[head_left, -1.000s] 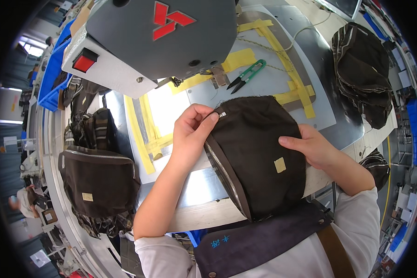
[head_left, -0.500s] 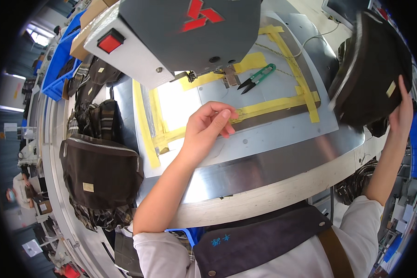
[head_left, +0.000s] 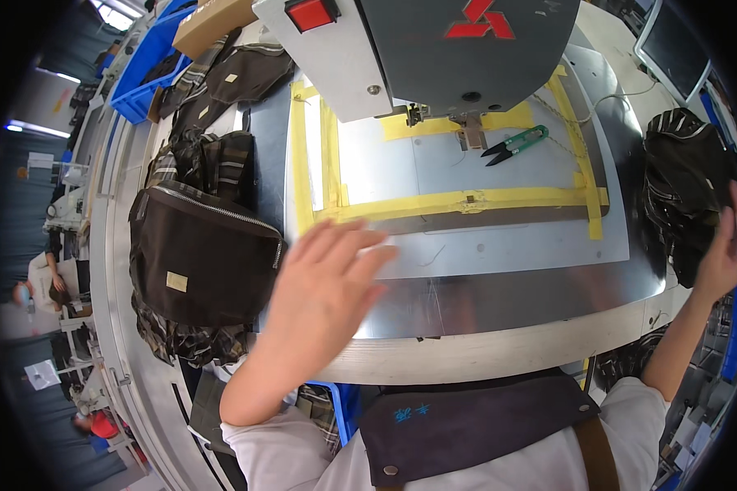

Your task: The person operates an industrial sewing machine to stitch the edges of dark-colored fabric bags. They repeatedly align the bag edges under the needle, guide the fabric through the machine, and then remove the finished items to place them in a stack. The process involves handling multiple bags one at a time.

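Observation:
My left hand [head_left: 323, 274] hovers over the near left part of the steel machine table, back up and fingers apart, holding nothing. Just left of it sits a dark brown bag [head_left: 205, 254] with a silver zipper, a small pale label and plaid fabric under it. At the far right, my right hand [head_left: 719, 254] is beside a dark bag with plaid trim [head_left: 686, 188]. Its fingers run into the dark rim of the picture, so whether it grips anything is hidden. Green-handled thread snips [head_left: 516, 146] lie on the plate.
A grey and white sewing machine head [head_left: 475, 53] with a red button overhangs the white plate [head_left: 540, 245], which carries yellow tape strips [head_left: 418, 203]. More dark bag pieces [head_left: 250, 74] lie at the back left, near a blue bin [head_left: 143, 86]. A monitor [head_left: 671, 49] stands at the back right.
My left hand has shifted left toward the brown bag, its fingers spreading. The dark bag that my right hand held up at the right is no longer raised there. The view has turned.

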`<state>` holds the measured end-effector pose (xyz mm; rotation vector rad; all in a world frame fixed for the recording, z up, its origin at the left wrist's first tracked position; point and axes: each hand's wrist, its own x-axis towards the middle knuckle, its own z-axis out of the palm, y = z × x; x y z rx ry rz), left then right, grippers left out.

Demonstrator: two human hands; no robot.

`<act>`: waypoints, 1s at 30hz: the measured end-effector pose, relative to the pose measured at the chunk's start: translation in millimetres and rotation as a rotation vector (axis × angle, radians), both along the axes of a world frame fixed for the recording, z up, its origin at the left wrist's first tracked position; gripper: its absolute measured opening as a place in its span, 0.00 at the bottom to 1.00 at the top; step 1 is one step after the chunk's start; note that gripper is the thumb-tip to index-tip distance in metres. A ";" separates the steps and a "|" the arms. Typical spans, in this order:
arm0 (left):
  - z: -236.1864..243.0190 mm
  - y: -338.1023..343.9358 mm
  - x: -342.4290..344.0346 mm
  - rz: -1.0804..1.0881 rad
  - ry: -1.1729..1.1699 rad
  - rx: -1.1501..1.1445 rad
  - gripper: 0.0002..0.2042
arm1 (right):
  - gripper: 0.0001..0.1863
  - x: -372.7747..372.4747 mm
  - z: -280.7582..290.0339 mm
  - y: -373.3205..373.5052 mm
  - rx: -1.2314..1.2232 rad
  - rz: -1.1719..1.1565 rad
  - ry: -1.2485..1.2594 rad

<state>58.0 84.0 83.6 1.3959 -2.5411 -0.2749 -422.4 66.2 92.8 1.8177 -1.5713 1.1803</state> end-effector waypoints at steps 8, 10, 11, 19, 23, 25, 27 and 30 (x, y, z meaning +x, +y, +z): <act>26.6 49.3 80.7 0.544 -0.497 -0.091 0.30 | 0.16 150.1 -80.2 -79.4 0.380 0.485 0.526; 21.0 56.2 89.7 0.611 -0.537 -0.105 0.31 | 0.15 150.9 -91.3 -92.1 0.423 0.496 0.463; 15.9 58.5 95.1 0.644 -0.556 -0.111 0.31 | 0.15 149.2 -94.6 -95.0 0.446 0.500 0.432; -18.7 51.7 139.2 0.366 -0.472 -0.451 0.14 | 0.13 104.6 -84.4 -74.4 0.604 0.256 0.366; -22.3 40.1 98.1 0.209 -0.216 -0.637 0.08 | 0.13 93.6 -72.7 -59.3 0.603 0.240 0.243; -31.4 37.5 66.6 0.024 -0.026 -0.628 0.09 | 0.13 98.1 -69.8 -50.4 0.616 0.357 0.139; -41.2 42.7 34.9 -0.164 0.133 -0.498 0.10 | 0.14 116.5 -65.7 -43.0 0.828 0.502 -0.089; -65.4 37.5 -3.6 -0.390 0.303 -0.243 0.11 | 0.18 158.2 -82.7 -34.5 1.088 0.729 -0.482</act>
